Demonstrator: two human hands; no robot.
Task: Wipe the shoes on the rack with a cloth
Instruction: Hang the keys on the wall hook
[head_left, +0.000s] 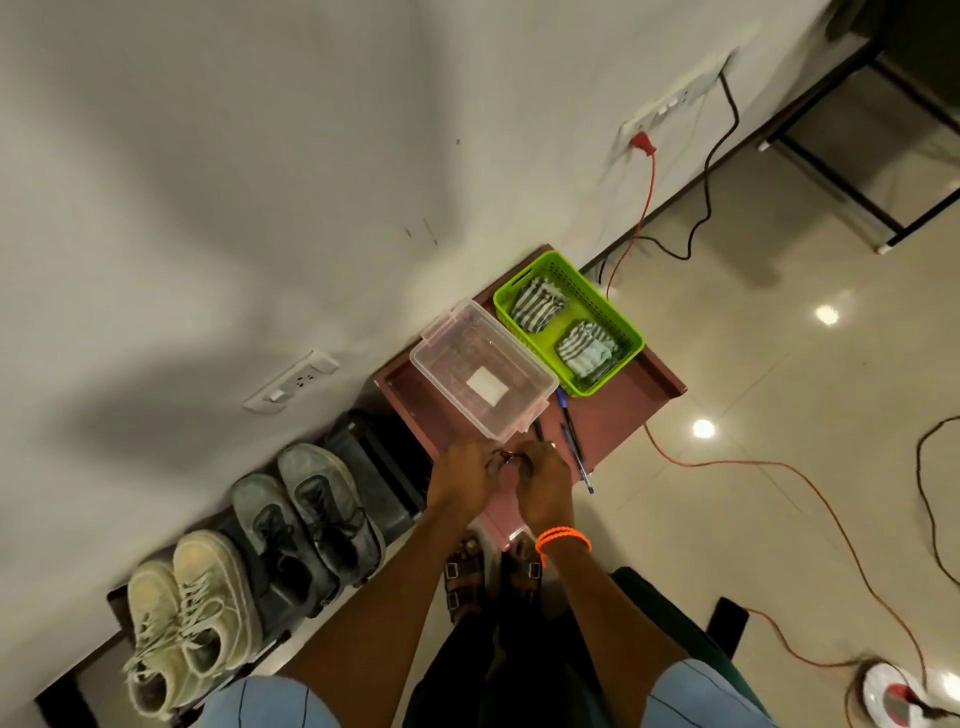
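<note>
A clear plastic box and two pens lie on a reddish table.

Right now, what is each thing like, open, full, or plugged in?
Clear plastic box: lid off, only a white square inside.
Green plastic basket: holds two folded striped cloths.
Red plug: in the wall socket.
Left hand, right hand: together, pinching something small.

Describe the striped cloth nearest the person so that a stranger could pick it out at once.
Find the reddish-brown table against the white wall, then the bright green basket on it. Two striped cloths lie inside; the nearer striped cloth sits at the basket's end closest to the person, while the other cloth lies toward the wall.
</note>
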